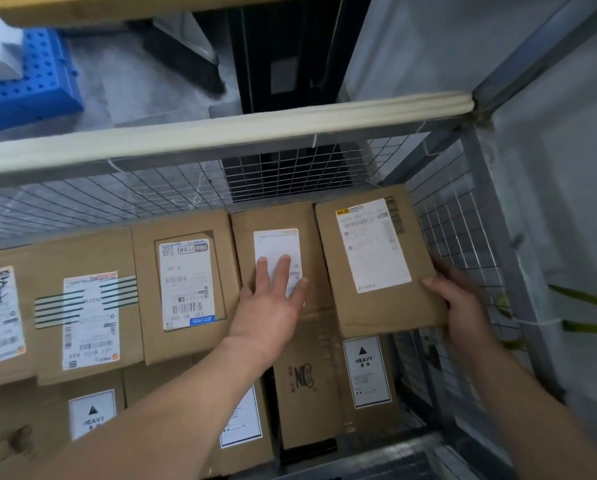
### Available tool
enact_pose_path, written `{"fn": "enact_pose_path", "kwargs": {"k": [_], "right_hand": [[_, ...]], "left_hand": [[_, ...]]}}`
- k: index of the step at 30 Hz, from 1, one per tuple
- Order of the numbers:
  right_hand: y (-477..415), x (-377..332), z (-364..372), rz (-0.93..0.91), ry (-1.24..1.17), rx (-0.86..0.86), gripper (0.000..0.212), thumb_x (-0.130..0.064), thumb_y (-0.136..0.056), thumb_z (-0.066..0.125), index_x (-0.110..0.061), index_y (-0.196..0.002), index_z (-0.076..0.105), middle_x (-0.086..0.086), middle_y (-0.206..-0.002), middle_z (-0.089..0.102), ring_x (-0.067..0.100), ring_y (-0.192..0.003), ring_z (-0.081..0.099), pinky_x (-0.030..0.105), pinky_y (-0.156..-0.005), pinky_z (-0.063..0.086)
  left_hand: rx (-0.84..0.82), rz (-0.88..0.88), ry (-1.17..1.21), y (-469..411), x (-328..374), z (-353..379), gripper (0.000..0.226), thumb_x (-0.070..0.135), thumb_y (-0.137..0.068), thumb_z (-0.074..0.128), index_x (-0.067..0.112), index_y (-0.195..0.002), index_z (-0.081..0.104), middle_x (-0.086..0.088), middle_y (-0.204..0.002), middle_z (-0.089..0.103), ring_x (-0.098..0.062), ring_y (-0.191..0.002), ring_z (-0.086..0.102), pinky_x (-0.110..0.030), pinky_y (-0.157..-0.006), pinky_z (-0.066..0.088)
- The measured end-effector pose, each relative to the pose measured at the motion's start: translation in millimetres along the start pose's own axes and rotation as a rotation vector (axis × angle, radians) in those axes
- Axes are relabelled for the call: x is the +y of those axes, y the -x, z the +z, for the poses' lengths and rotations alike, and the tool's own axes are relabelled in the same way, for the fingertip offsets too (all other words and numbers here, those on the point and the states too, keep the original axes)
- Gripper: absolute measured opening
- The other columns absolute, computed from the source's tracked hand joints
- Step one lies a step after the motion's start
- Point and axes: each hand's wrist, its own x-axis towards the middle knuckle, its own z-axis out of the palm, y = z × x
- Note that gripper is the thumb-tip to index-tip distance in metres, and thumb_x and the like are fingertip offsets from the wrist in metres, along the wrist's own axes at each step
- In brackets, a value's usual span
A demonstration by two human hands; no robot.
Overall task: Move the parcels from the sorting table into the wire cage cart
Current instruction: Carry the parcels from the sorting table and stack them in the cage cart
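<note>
the right hand (pixel 461 306) grips the brown cardboard parcel (pixel 380 261) at centre right; the left hand (pixel 273 296) presses flat, fingers straight, on the neighbouring brown box (pixel 276 220) inside the grey wire cage cart (pixel 463 216).

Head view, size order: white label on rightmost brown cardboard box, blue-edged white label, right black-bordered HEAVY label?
1–2. White label on rightmost brown cardboard box and blue-edged white label: near alike.
3. Right black-bordered HEAVY label.

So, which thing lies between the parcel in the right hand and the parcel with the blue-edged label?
In the head view, one narrow parcel stands between them; the left hand rests flat on its white label.
</note>
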Motion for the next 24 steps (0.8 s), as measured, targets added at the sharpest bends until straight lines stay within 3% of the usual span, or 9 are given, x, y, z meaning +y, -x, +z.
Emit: {"fn": "enact_pose_path", "kwargs": {"k": [2, 5, 8, 11, 13, 15, 17, 21, 24], "right_hand": [[-18, 2, 5, 0.045, -0.014, 0.025, 0.050, -0.026, -0.074, 0.064, -0.031, -0.124, 0.068, 0.001, -0.118, 0.074, 0.028, -0.111, 0.068, 0.051, -0.092, 0.053], [-39, 14, 17, 0.077, 0.080, 0.051, 0.027, -0.031, -0.090, 0.065, -0.039, -0.116, 0.070, -0.006, -0.113, 0.074, 0.025, -0.111, 0.067, 0.047, -0.092, 0.054], [-43, 27, 30, 0.064, 0.248, 0.081, 0.033, -0.033, -0.102, 0.057, -0.032, -0.134, 0.062, -0.011, -0.114, 0.068, 0.017, -0.104, 0.065, 0.042, -0.093, 0.055], [-44, 32, 36, 0.075, 0.230, 0.116, 0.034, -0.030, -0.103, 0.055, -0.030, -0.136, 0.059, -0.014, -0.107, 0.067, 0.016, -0.101, 0.065, 0.049, -0.095, 0.056], [-45, 34, 37, 0.055, 0.236, 0.141, 0.032, -0.029, -0.103, 0.056, -0.029, -0.135, 0.060, -0.015, -0.106, 0.066, 0.012, -0.099, 0.065, 0.044, -0.091, 0.057], [-42, 31, 40, 0.008, 0.297, 0.178, 0.031, -0.033, -0.103, 0.056, -0.025, -0.132, 0.062, -0.007, -0.112, 0.068, 0.008, -0.094, 0.064, 0.031, -0.075, 0.055], [-43, 31, 42, -0.026, 0.385, 0.207, 0.034, -0.037, -0.103, 0.055, -0.022, -0.132, 0.063, -0.003, -0.116, 0.068, 0.014, -0.096, 0.064, 0.025, -0.070, 0.050], [-47, 28, 45, 0.006, 0.558, 0.206, 0.050, -0.047, -0.101, 0.052, -0.018, -0.141, 0.055, 0.007, -0.132, 0.063, 0.030, -0.118, 0.061, 0.048, -0.101, 0.051], [-43, 25, 49, 0.046, 0.593, 0.165, 0.060, -0.047, -0.091, 0.061, -0.021, -0.143, 0.045, 0.013, -0.137, 0.055, 0.034, -0.119, 0.058, 0.047, -0.100, 0.051]], "left_hand": [[-0.002, 0.003, -0.003, -1, -1, 1, 0.091, -0.007, -0.089, 0.056, 0.021, -0.160, 0.007, -0.018, -0.164, -0.020, -0.051, -0.148, -0.015, -0.058, -0.115, 0.032], [-0.014, 0.007, -0.008, -1, -1, 3, 0.092, -0.008, -0.089, 0.055, 0.021, -0.160, 0.005, -0.018, -0.164, -0.021, -0.051, -0.148, -0.015, -0.059, -0.115, 0.032], [-0.012, 0.006, -0.008, -2, 0, 4, 0.094, -0.007, -0.088, 0.056, 0.021, -0.161, 0.004, -0.019, -0.164, -0.022, -0.051, -0.148, -0.016, -0.060, -0.115, 0.030], [-0.009, 0.005, -0.004, -3, 1, 6, 0.091, -0.006, -0.089, 0.054, 0.020, -0.160, 0.003, -0.019, -0.163, -0.022, -0.052, -0.148, -0.016, -0.060, -0.116, 0.029], [-0.004, 0.002, 0.000, -3, 2, 7, 0.091, -0.006, -0.090, 0.055, 0.021, -0.161, 0.003, -0.019, -0.163, -0.022, -0.052, -0.148, -0.016, -0.060, -0.116, 0.029], [0.001, -0.002, -0.003, -4, 3, 7, 0.091, -0.006, -0.089, 0.055, 0.020, -0.161, 0.003, -0.019, -0.163, -0.022, -0.052, -0.148, -0.016, -0.060, -0.116, 0.028], [-0.013, -0.005, -0.013, -5, 6, 5, 0.092, -0.006, -0.089, 0.055, 0.020, -0.161, 0.003, -0.019, -0.163, -0.023, -0.052, -0.147, -0.017, -0.061, -0.116, 0.029], [-0.061, -0.007, -0.036, -4, 9, -5, 0.097, -0.006, -0.087, 0.058, 0.021, -0.161, 0.001, -0.018, -0.163, -0.024, -0.051, -0.148, -0.018, -0.060, -0.114, 0.032], [-0.123, -0.018, -0.040, 4, 8, -18, 0.092, -0.001, -0.088, 0.058, 0.022, -0.160, 0.006, -0.014, -0.164, -0.022, -0.047, -0.149, -0.016, -0.059, -0.114, 0.032]]}}
